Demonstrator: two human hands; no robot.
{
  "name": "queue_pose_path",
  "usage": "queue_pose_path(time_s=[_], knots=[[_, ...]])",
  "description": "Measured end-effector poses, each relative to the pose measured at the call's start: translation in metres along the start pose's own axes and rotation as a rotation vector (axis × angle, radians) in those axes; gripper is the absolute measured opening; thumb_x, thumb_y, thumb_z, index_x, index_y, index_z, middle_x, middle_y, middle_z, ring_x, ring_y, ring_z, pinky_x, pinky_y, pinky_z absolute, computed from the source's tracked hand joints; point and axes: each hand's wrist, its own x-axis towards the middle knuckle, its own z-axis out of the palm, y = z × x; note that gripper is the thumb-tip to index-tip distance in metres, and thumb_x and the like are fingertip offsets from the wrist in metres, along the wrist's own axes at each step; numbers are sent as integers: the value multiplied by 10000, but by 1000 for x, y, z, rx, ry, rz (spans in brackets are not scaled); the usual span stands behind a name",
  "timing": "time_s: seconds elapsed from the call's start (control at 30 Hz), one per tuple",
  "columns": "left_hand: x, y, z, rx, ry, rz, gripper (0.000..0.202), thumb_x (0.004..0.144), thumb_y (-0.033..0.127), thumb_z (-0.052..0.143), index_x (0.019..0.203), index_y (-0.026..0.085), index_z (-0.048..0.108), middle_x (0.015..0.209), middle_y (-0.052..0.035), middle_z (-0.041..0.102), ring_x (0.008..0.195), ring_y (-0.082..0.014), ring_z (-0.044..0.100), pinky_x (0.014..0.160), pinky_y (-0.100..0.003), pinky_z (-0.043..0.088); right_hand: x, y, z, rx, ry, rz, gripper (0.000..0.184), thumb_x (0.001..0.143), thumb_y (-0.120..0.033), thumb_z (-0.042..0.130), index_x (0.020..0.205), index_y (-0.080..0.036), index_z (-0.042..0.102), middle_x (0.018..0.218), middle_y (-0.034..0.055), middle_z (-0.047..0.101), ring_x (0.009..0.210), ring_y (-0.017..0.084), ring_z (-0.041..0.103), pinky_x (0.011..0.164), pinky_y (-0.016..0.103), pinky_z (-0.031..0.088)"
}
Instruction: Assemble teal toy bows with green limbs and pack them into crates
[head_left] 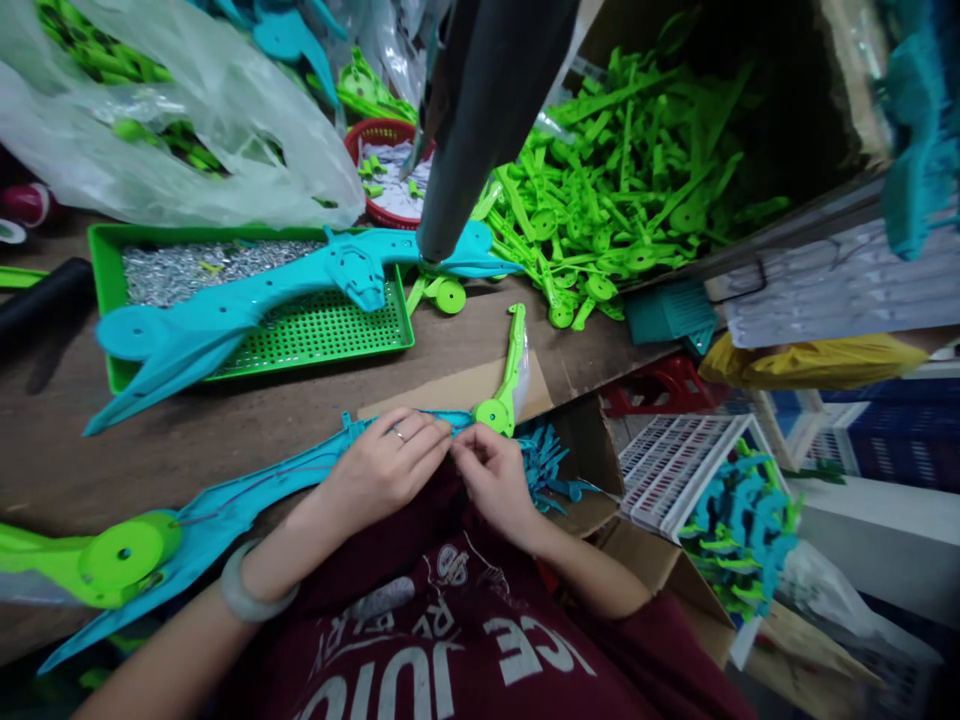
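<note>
A long blue plastic shell (259,492) lies along the table's near edge, with a thin dark line running inside it. A green arm with a round hub (126,555) sits on its left end, and a second green arm (511,375) at its right end points up. My left hand (401,450), wearing a ring, is closed over the shell near its right end. Beside it my right hand (495,478) pinches close to the green hub; whatever is between its fingertips is hidden.
Beyond lies another blue shell (281,295) across a green tray (322,325) of small metal pieces. A dark post (480,120) stands mid-table. Heaped green parts (592,200) spill from a carton. Right are a box of blue pieces (551,465) and a white crate (675,470).
</note>
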Motion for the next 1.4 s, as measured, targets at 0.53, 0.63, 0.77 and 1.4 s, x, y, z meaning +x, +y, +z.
queue_pose_path(time_s=[0.53, 0.63, 0.77, 1.4], knots=[[-1, -2, 0, -64, 30, -18, 157, 967, 102, 530, 989, 59, 679, 1060, -134, 709, 940, -239, 612, 872, -403, 476, -2, 6, -4, -790, 105, -641, 211, 978, -160, 462, 823, -168, 605, 715, 42, 629, 612, 133, 558, 557, 266, 405], [-3, 0, 1, -20, 14, -1, 155, 953, 99, 551, 1025, 52, 680, 1074, -136, 710, 950, -251, 618, 883, -418, 475, 0, -1, 0, -148, 14, -129, 182, 957, -304, 501, 814, -198, 537, 642, -19, 572, 503, 99, 500, 472, 226, 387], [-2, -1, 2, 6, -7, 6, 166, 958, 95, 536, 1051, 68, 671, 1073, -131, 712, 939, -246, 633, 866, -414, 483, 0, -14, -7, 527, -328, 487, 264, 875, -457, 594, 843, -216, 491, 538, -102, 480, 314, 44, 230, 301, 194, 191], [-46, 36, -22, 38, 94, -680, 414, 920, 270, 672, 1253, 93, 500, 1158, -173, 645, 1043, -294, 618, 839, -415, 522, 61, -50, -11, -1062, -584, -977, 231, 1018, -213, 451, 1131, -136, 638, 980, 110, 637, 954, 232, 563, 731, 317, 509]])
